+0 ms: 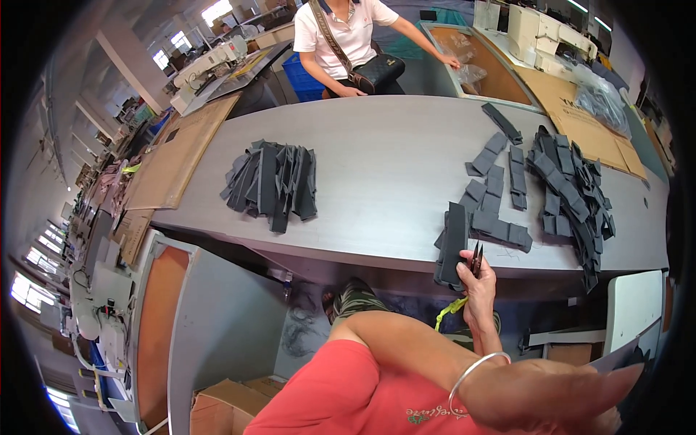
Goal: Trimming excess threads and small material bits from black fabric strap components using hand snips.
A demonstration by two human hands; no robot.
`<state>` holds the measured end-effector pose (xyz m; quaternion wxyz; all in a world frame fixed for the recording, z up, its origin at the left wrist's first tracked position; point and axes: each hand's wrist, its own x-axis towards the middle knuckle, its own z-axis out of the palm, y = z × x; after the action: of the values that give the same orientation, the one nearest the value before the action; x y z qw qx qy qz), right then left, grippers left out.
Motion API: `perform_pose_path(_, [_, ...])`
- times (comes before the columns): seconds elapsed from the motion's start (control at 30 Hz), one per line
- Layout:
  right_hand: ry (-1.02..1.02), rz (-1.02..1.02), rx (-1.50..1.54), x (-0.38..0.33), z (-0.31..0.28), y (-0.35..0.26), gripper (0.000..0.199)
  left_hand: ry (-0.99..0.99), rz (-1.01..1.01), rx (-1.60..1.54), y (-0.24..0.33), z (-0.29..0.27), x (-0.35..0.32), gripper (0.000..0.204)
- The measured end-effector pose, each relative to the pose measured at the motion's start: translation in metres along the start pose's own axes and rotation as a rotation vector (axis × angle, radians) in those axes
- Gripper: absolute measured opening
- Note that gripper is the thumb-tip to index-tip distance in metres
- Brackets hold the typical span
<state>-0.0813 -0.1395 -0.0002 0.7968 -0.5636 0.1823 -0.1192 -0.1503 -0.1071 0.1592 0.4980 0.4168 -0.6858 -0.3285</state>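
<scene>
My right hand (478,290) is closed at the table's front edge around dark thread snips (476,259), blades pointing up. Its thumb also presses on a small stack of dark grey fabric strips (452,239), which overhangs the edge. A yellow-green cloth tie (451,312) dangles below this hand. Across my body, close to the camera at the lower right, comes my left hand (551,399), a bangle on its wrist. One digit stretches out to the right; the others are mostly hidden, and nothing shows in its grasp. Loose grey strip pieces (493,190) lie just beyond the right hand.
A bundle of grey strips (270,181) lies on the left of the grey table (377,167), and a larger heap (569,188) on the right. Across the table sits a person (348,43) with a bag. Flattened cardboard (181,152) covers the left end; an open carton (232,406) stands below.
</scene>
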Motion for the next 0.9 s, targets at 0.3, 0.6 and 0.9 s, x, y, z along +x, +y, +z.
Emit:
perform_pose_path(0.3, [-0.016,-0.039,0.02,0.006,-0.005,-0.001,0.023,-0.159,0.213,-0.403,-0.028,0.016,-0.019,0.028])
perform_pose_path(0.6, [0.007,-0.343,-0.241,0.015,-0.03,-0.011,0.027,0.546,-0.245,-0.064,-0.02,-0.067,-0.118,0.022])
perform_pose_path(0.9, [-0.149,-0.252,0.09,-0.015,0.002,-0.05,0.029,1.092,-0.301,-0.393,-0.085,-0.087,-0.185,0.064])
